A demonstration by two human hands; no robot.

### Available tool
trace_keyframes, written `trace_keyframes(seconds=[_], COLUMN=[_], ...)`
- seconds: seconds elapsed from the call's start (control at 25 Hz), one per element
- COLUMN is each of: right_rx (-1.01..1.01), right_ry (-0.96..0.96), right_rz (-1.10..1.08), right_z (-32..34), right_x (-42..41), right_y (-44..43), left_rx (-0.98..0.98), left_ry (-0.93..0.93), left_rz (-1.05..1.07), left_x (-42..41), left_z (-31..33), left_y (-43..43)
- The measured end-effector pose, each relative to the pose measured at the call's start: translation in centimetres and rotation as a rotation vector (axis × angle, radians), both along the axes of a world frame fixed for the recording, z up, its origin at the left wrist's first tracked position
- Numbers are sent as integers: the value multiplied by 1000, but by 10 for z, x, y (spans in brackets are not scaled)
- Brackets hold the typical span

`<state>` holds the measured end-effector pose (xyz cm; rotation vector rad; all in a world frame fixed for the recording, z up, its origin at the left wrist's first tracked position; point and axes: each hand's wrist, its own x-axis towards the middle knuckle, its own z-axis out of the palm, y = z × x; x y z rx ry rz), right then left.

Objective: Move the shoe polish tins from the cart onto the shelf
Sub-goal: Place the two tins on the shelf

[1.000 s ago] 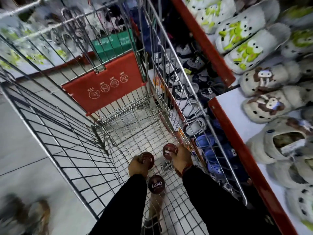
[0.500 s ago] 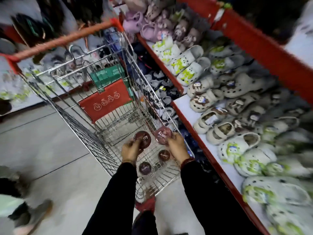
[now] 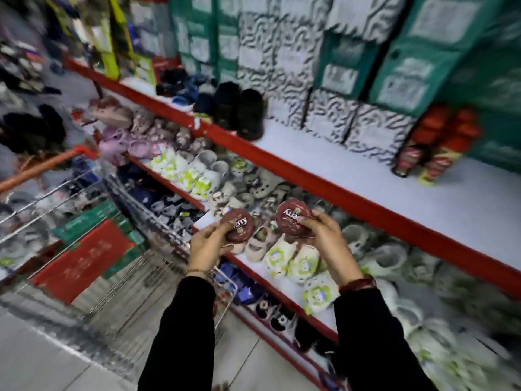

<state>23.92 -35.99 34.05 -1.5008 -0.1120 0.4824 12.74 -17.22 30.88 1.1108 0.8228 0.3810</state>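
A round dark-red metal tin (image 3: 239,227) is held tight in the left hand (image 3: 207,244), another (image 3: 293,218) in the right hand (image 3: 324,240). The white red-edged shelf (image 3: 352,176) is not reached yet.

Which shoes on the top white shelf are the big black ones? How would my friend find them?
Start at the upper white shelf with the red front edge. Follow it left from the red stacked tins, past the bare stretch, to the pair of black shoes standing by the zebra-patterned boxes. They are plain black and bigger than the small blue and dark shoes to their left.
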Motion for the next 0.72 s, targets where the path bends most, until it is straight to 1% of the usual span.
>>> trace_keyframes(seconds=[0.08, 0.2, 0.44, 0.6, 0.72], right_rx=[49, 67, 16, -94, -320], right_ry=[-32, -91, -186, -221, -217], right_rz=[-109, -217, -413, -583, -653], right_z=[24, 55, 97, 98, 84], right_x=[16, 32, 48, 61, 83], right_y=[-40, -98, -192, -241, -265], left_rx=[64, 147, 319, 447, 565], left_ry=[-75, -173, -248, -213, -101], left_rz=[-112, -261, -512, -663, -739], left_x=[32, 76, 144, 186, 219], left_z=[32, 74, 128, 139, 130], left_y=[-26, -70, -161, -223, -260])
